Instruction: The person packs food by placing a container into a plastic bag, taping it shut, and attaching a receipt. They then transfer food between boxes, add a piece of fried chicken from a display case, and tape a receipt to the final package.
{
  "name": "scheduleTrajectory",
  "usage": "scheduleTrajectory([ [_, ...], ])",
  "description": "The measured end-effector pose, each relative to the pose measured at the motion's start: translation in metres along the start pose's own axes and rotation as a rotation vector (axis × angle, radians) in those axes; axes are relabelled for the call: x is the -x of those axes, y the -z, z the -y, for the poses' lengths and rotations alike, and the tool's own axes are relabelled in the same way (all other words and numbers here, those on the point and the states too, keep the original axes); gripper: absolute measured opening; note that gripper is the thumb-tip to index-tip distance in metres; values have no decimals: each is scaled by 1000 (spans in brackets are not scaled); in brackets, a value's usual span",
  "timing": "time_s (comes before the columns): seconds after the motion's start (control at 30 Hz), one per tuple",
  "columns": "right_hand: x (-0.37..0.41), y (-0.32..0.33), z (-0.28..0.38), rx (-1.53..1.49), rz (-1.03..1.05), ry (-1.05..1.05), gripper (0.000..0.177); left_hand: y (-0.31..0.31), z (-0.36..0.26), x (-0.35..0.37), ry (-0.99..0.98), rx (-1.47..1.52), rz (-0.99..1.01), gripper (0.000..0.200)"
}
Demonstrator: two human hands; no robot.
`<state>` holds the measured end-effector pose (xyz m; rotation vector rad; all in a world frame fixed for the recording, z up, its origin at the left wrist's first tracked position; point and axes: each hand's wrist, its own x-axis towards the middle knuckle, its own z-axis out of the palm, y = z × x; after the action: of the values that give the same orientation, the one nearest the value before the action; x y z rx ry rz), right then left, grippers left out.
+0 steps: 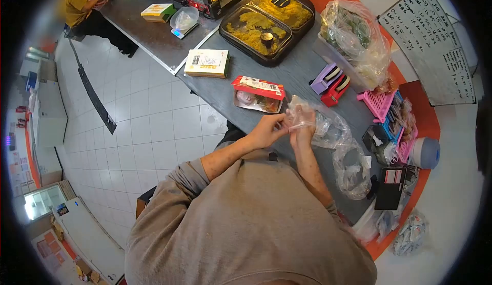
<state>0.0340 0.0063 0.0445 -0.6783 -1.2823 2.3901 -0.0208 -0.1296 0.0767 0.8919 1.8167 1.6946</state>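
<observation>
A piece of thin clear plastic, like a small bag (302, 112), bunches around the fingers of my right hand (301, 132). My left hand (271, 130) pinches its near edge with thumb and fingertips. Just beyond my left hand, a red-and-white carton (260, 86) lies on the grey counter with its lid raised, and wrapped food shows inside. To the right of my hands a long heap of clear plastic bags (338, 136) trails along the counter toward me.
A black tray of yellow rice (251, 16) stands at the back. Nearby are a closed carton (207, 62), a purple tape dispenser (326, 78), a red tape dispenser (335, 90), a bag-filled bin (348, 54) and a pink basket (376, 104). A person (82, 8) stands far left.
</observation>
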Motion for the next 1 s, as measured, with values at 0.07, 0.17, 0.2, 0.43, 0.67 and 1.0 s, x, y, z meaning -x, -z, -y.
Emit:
scheduleTrajectory([
  [0.07,2,-12,11,22,75,-16,37,1,-9,-4,36,-12,-6,10],
  [0.17,-6,-14,23,-198,300,-390,45,5,-14,-6,12,-64,1,10],
  [0.2,-6,-23,20,-44,299,-237,56,6,-14,-7,-49,-105,18,11],
  [0.43,-15,-63,41,-241,382,121,83,27,-35,-23,14,-78,187,15],
  [0.67,-48,-55,33,290,75,485,78,33,-47,-27,-77,-6,276,19],
  [1.0,-48,-37,77,788,109,-21,10,129,66,-8,185,-680,43,53],
])
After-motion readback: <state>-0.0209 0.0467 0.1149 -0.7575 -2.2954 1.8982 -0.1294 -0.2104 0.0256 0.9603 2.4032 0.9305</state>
